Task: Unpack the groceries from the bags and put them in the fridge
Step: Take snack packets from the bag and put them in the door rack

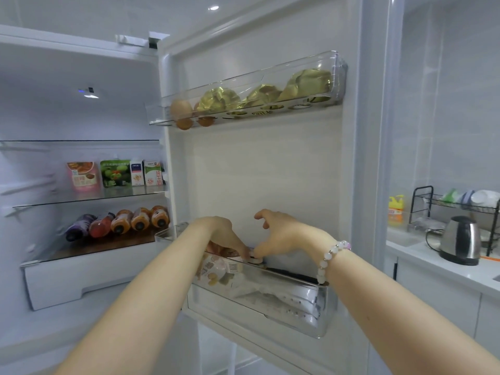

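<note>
While packet (216, 269) sits half inside bin (297, 304) | left hand (221, 236): fingers (235, 247) grip packet top | right hand (281, 234): fingers loose, thumb touching packet | advice: push packet down behind bin rim before letting go

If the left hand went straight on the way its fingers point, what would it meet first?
The left hand points down and right into the lower door bin; the printed packet there comes first, and the fingertips seem to touch it.
</note>
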Demonstrator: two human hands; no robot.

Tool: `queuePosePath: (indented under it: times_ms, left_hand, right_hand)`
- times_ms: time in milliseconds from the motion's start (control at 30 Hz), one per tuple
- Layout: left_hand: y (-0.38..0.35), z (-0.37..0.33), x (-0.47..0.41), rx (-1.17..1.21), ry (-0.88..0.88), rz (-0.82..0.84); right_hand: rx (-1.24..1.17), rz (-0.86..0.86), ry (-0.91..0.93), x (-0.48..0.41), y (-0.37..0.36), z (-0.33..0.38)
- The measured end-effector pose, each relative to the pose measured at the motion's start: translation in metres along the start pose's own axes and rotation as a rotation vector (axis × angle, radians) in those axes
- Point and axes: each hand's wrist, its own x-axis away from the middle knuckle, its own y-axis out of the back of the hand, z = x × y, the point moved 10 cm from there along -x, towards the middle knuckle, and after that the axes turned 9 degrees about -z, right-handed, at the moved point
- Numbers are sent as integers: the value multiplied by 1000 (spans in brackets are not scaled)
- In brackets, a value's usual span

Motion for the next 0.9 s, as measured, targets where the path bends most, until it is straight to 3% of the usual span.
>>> queuePosePath:
  times_ms: [200, 500, 667, 800, 900]
  left_hand:
    - [5, 12, 3, -129, 62, -109]
    - [-17, 8, 12, -126, 93, 49]
    - [-14, -2, 33, -137, 97, 45]
    - [0, -8, 44, -159, 29, -50]
    - [24, -24, 48, -70, -94, -317]
  right_hand:
    - [-91, -91, 41, 13, 11, 4]
    - [-106, -175, 61, 27, 20, 6]
    - [-51, -184, 93, 35, 17, 9]
    - [21, -172, 104, 47, 18, 9]
    - [87, -247, 105, 58, 32, 8]
